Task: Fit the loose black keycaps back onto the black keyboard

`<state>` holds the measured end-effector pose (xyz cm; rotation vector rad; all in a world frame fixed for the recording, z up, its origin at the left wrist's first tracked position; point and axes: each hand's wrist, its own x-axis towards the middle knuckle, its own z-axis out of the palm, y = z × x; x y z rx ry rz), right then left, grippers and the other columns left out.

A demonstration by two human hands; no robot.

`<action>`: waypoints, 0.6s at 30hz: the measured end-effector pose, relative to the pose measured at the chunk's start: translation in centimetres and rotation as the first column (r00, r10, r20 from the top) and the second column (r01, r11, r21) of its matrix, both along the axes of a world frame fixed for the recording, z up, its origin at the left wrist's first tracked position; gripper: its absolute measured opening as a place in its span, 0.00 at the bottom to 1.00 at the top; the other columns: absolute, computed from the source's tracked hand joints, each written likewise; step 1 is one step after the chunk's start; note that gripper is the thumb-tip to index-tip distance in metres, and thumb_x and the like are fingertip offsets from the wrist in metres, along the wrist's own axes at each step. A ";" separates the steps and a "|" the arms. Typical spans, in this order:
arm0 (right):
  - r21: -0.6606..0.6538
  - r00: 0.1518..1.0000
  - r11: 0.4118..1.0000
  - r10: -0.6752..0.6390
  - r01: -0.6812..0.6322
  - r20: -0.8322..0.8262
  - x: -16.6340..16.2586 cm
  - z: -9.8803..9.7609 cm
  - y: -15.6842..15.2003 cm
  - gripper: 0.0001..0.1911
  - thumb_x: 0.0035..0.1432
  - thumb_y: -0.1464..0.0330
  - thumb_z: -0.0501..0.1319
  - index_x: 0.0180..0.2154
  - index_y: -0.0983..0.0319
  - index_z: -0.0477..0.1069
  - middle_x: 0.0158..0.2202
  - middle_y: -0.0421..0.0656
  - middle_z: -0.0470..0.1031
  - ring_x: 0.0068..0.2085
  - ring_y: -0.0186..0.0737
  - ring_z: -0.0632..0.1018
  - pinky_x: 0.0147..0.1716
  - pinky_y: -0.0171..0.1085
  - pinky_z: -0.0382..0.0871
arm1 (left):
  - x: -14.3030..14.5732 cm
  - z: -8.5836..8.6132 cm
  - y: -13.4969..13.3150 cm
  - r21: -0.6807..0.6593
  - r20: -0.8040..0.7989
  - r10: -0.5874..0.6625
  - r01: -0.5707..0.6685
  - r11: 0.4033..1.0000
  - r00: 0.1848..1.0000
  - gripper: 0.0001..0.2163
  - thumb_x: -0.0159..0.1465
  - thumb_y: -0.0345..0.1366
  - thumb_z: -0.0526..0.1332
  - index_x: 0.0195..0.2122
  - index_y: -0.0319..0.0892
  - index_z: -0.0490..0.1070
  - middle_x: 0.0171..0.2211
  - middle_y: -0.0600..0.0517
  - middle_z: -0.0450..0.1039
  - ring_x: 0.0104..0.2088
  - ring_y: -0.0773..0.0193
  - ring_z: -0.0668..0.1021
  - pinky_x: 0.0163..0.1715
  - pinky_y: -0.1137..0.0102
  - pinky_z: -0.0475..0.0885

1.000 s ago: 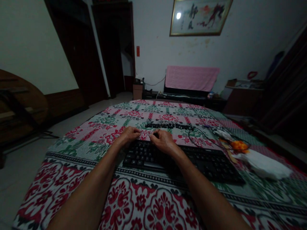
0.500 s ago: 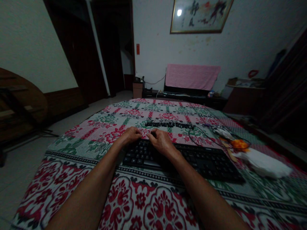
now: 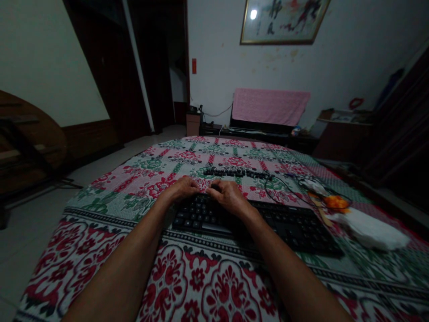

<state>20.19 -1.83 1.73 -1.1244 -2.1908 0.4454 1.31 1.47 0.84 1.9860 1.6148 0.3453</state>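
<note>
Head view: left hand (image 3: 182,188) and right hand (image 3: 229,196) curl over the keyboard (image 3: 291,228) (dimly lit); their grip I cannot tell.

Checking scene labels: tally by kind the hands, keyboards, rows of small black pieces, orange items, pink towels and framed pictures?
Hands: 2 (left hand, right hand)
Keyboard: 1
Row of small black pieces: 1
Orange item: 1
Pink towel: 1
Framed picture: 1
Total: 7

The keyboard (image 3: 291,227) is matt plastic; the cover (image 3: 201,268), woven cloth; the towel (image 3: 271,106), matt cloth; the framed picture (image 3: 284,21), glossy.
</note>
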 end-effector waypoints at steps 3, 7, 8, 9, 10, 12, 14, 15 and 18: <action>-0.003 0.999 1.000 0.024 -0.024 -0.033 0.1 -0.2 0.1 0.10 0.56 0.66 0.56 0.32 0.63 0.75 0.25 0.37 0.73 0.28 0.31 0.71 0.29 0.28 0.57 | 0.2 0.4 -0.3 -0.004 0.003 0.003 -0.003 1.000 1.000 0.11 0.52 0.41 0.56 0.21 0.39 0.71 0.13 0.58 0.56 0.16 0.71 0.61 0.17 0.75 0.53; -0.023 0.998 0.999 0.039 -0.040 -0.042 0.1 -0.3 0.1 0.11 0.55 0.65 0.56 0.30 0.63 0.75 0.24 0.37 0.72 0.28 0.31 0.71 0.28 0.28 0.58 | 0.2 0.3 -0.3 -0.019 0.017 0.009 -0.008 1.000 1.000 0.12 0.51 0.42 0.57 0.20 0.39 0.71 0.12 0.58 0.56 0.16 0.71 0.61 0.16 0.75 0.53; -0.025 0.998 0.999 0.040 -0.041 -0.043 0.1 -0.3 0.0 0.11 0.56 0.65 0.56 0.30 0.63 0.74 0.23 0.37 0.72 0.28 0.31 0.71 0.28 0.28 0.58 | 0.1 0.2 -0.3 -0.016 0.022 0.013 -0.012 1.000 1.000 0.12 0.51 0.43 0.57 0.20 0.39 0.71 0.12 0.58 0.56 0.16 0.71 0.61 0.16 0.75 0.53; -0.023 0.998 0.999 0.039 -0.040 -0.042 0.1 -0.3 0.0 0.11 0.56 0.66 0.55 0.30 0.63 0.74 0.23 0.37 0.72 0.28 0.31 0.71 0.28 0.28 0.58 | 0.1 0.1 -0.2 -0.012 0.029 0.012 -0.011 1.000 1.000 0.12 0.51 0.43 0.57 0.20 0.39 0.71 0.13 0.58 0.57 0.16 0.71 0.61 0.16 0.75 0.53; -0.018 0.999 0.999 0.037 -0.037 -0.039 0.0 -0.3 0.0 0.11 0.56 0.66 0.55 0.31 0.63 0.74 0.23 0.37 0.72 0.27 0.31 0.71 0.29 0.28 0.57 | 0.0 0.0 -0.1 -0.007 0.035 0.008 -0.008 1.000 0.999 0.12 0.51 0.43 0.57 0.20 0.39 0.71 0.13 0.58 0.57 0.16 0.72 0.61 0.16 0.75 0.53; -0.009 1.000 1.000 0.023 -0.024 -0.019 -0.1 -0.3 -0.1 0.10 0.56 0.67 0.55 0.31 0.63 0.73 0.23 0.38 0.71 0.27 0.31 0.70 0.28 0.29 0.57 | -0.2 -0.3 0.1 -0.002 0.045 -0.010 0.010 1.000 0.999 0.12 0.51 0.42 0.56 0.22 0.38 0.72 0.13 0.58 0.58 0.17 0.72 0.61 0.17 0.76 0.53; -0.007 1.000 1.000 -0.004 0.005 0.018 -0.3 -0.3 -0.2 0.10 0.57 0.67 0.54 0.29 0.64 0.72 0.22 0.38 0.70 0.26 0.31 0.69 0.28 0.29 0.56 | -0.3 -0.5 0.3 0.001 0.063 -0.050 0.050 0.999 0.997 0.12 0.50 0.41 0.56 0.24 0.38 0.73 0.15 0.58 0.59 0.19 0.71 0.62 0.18 0.76 0.54; -0.005 0.999 1.000 -0.016 0.016 0.037 -0.5 -0.3 -0.3 0.11 0.57 0.68 0.53 0.28 0.64 0.71 0.22 0.39 0.70 0.26 0.31 0.69 0.27 0.30 0.55 | -0.4 -0.6 0.4 0.002 0.072 -0.068 0.068 0.998 0.995 0.12 0.51 0.41 0.56 0.25 0.38 0.74 0.15 0.58 0.60 0.19 0.71 0.63 0.18 0.77 0.54; 0.013 0.998 0.999 -0.040 0.039 0.058 -0.9 -0.5 -0.4 0.10 0.57 0.69 0.53 0.28 0.64 0.69 0.23 0.40 0.70 0.26 0.32 0.68 0.26 0.30 0.54 | -0.4 -0.5 0.3 0.008 0.087 -0.092 0.092 0.996 0.992 0.13 0.51 0.40 0.55 0.26 0.38 0.75 0.15 0.58 0.59 0.19 0.71 0.61 0.18 0.76 0.54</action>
